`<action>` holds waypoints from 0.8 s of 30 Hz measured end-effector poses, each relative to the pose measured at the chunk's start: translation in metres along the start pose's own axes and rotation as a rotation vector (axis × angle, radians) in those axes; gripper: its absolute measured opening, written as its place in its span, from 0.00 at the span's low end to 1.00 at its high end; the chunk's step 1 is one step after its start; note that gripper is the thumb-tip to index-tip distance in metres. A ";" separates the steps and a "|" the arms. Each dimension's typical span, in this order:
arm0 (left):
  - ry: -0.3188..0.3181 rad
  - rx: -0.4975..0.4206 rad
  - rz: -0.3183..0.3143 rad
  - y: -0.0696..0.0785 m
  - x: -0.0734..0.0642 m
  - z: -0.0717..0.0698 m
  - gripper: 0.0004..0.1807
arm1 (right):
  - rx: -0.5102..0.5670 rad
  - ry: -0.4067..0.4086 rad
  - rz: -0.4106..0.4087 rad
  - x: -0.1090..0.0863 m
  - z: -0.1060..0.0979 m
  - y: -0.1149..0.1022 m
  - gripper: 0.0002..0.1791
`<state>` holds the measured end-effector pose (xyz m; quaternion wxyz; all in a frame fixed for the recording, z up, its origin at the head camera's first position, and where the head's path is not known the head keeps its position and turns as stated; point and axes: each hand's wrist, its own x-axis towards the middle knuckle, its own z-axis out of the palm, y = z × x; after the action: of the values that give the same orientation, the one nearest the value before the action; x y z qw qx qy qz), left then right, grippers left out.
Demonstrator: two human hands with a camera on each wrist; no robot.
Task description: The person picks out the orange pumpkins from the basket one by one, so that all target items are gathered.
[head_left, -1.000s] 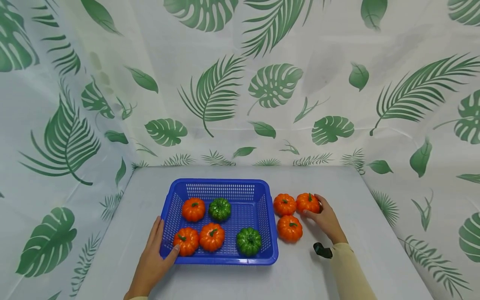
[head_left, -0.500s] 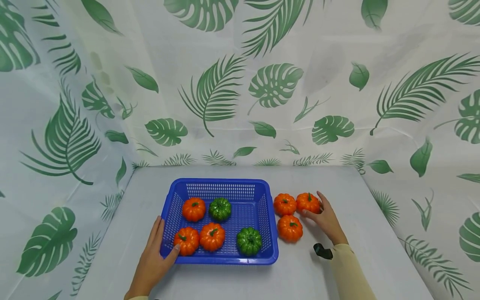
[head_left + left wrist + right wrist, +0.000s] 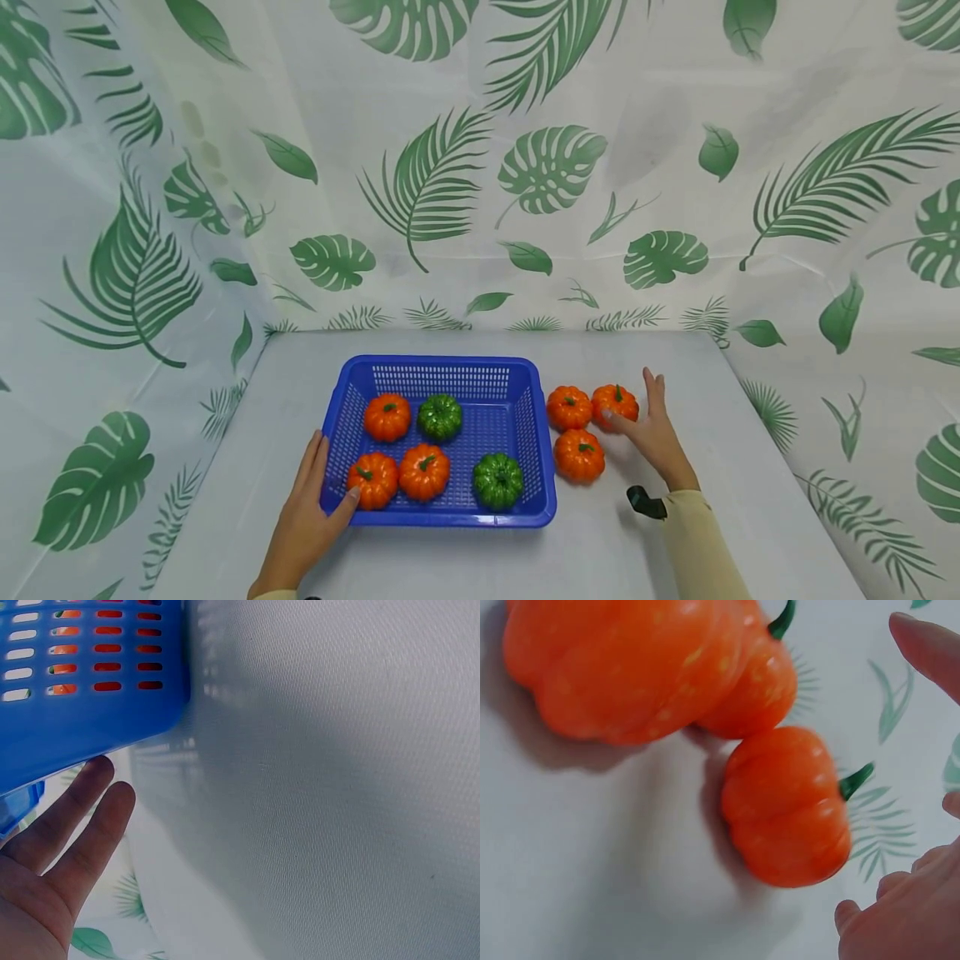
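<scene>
A blue plastic basket holds orange pumpkins and green pumpkins. My left hand rests at its front left corner, thumb over the front rim and fingers along the left side. Straight fingers touch or lie close under the rim in the left wrist view. Right of the basket, three orange pumpkins sit close together on the table. Beside the far right pumpkin, my right hand is spread, holding nothing. Its fingers stand apart from the small pumpkin in the right wrist view.
The pale table meets leaf-printed sheeting at the back and sides. A small black object shows beside the right sleeve.
My right hand has opened wider and drawn back slightly from the far right pumpkin, which stays in place. The left hand and the basket have not visibly moved.
</scene>
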<state>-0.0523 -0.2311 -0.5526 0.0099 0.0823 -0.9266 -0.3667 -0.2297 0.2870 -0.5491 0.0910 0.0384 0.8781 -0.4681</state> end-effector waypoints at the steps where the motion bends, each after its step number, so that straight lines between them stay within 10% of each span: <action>1: 0.001 0.000 0.001 0.000 0.000 0.000 0.54 | -0.008 0.008 -0.005 -0.001 -0.001 -0.003 0.67; 24: -0.003 0.006 -0.002 0.001 0.001 -0.001 0.54 | 0.042 0.029 -0.311 -0.025 0.007 -0.070 0.60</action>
<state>-0.0529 -0.2311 -0.5515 0.0082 0.0827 -0.9277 -0.3639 -0.2153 0.2429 -0.4913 0.0037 -0.0895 0.8648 -0.4941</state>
